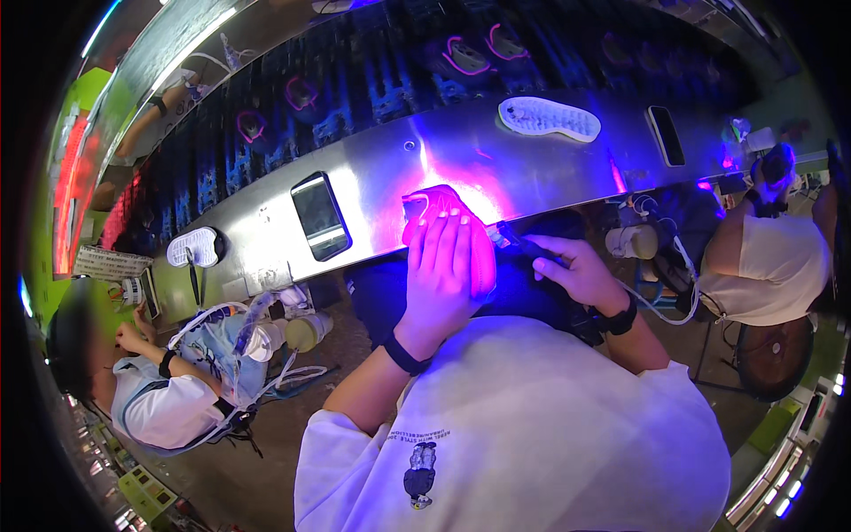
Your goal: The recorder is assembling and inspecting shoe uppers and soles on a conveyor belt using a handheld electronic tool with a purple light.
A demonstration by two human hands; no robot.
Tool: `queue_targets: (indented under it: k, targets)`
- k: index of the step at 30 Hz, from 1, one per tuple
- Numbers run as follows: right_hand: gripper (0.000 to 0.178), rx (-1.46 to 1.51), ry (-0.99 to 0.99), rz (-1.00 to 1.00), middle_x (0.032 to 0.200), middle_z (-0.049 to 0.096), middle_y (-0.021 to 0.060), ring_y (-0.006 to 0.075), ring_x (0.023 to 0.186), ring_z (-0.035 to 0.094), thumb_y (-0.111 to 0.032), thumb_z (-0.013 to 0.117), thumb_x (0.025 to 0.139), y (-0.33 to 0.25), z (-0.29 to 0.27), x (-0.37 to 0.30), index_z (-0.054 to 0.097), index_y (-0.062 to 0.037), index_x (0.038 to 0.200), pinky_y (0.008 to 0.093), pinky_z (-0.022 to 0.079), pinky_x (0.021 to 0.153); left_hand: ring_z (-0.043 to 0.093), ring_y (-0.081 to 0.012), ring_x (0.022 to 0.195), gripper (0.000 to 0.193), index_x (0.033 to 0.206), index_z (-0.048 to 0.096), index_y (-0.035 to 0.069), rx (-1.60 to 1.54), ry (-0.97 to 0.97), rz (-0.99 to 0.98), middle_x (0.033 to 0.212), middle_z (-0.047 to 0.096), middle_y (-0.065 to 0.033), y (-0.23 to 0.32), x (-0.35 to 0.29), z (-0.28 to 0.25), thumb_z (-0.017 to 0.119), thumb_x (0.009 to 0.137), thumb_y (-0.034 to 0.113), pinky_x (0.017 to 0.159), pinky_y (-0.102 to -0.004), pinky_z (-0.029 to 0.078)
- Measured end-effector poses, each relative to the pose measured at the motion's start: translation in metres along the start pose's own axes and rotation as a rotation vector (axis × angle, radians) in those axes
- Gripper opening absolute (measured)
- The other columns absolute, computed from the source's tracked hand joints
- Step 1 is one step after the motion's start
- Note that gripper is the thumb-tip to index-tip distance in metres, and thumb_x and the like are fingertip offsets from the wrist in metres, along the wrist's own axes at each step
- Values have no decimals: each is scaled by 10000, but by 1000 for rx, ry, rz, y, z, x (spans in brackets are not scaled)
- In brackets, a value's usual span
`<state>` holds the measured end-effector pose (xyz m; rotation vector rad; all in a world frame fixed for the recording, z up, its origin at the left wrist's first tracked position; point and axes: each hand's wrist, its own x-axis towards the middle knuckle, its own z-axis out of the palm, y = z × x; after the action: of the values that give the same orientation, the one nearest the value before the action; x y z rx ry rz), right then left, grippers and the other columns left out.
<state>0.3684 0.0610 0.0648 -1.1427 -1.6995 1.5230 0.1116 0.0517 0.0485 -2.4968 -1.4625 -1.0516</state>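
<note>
A shoe upper [483, 262], lit pink and red, rests at the near edge of the metal bench [390, 177] and partly overhangs it. My left hand [443, 266] is on top of it, fingers long and close together across its surface; the thumb is hidden. My right hand [576, 273] is closed around the dark handle of a brush [530, 243]. The brush's tip points left and meets or nearly meets the right side of the upper. Farther back lies a white shoe sole [550, 120].
Behind the bench a dark conveyor [381, 97] carries several pink-edged shoe parts. One phone [321, 217] lies left of the upper, another phone [667, 136] at the right. Another sole [193, 246] is at the far left. Co-workers sit on both sides; cups [308, 331] and hoses hang below the edge.
</note>
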Motion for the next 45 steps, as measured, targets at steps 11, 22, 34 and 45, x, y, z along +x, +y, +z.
queue_targets:
  k: [11,22,34,45]
  targets:
    - [489,160,71,105,865,664,4,44,693,537,-134,641,1007,10,-4,-29,536,-71,1480,212,451,623,559,-381,1264,792,1339,531,-85,57,-43,-104,1331,583,-249,22,41,3,805,696,287,1137,-582,335]
    - [431,-372,416,-187,1008,734,115,198,894,695,-85,719,931,-20,-12,-25,630,-27,1348,303,530,861,656,-300,975,674,1219,612,-26,64,68,-120,1024,678,-147,17,86,23,818,712,368,959,-512,428]
    - [434,-721,305,-298,985,702,160,322,831,676,-90,729,910,-64,-44,51,645,-64,1334,366,536,766,671,-334,1047,880,1347,577,-18,-86,55,-220,1112,697,-169,-29,113,13,889,638,399,1001,-496,455]
    - [414,31,154,176,1112,723,49,163,966,654,-134,642,1007,-30,-31,77,594,-9,1399,330,528,895,667,-405,1059,1025,1505,425,38,-196,-212,-184,1197,661,-214,-84,71,-14,929,639,252,864,-452,579]
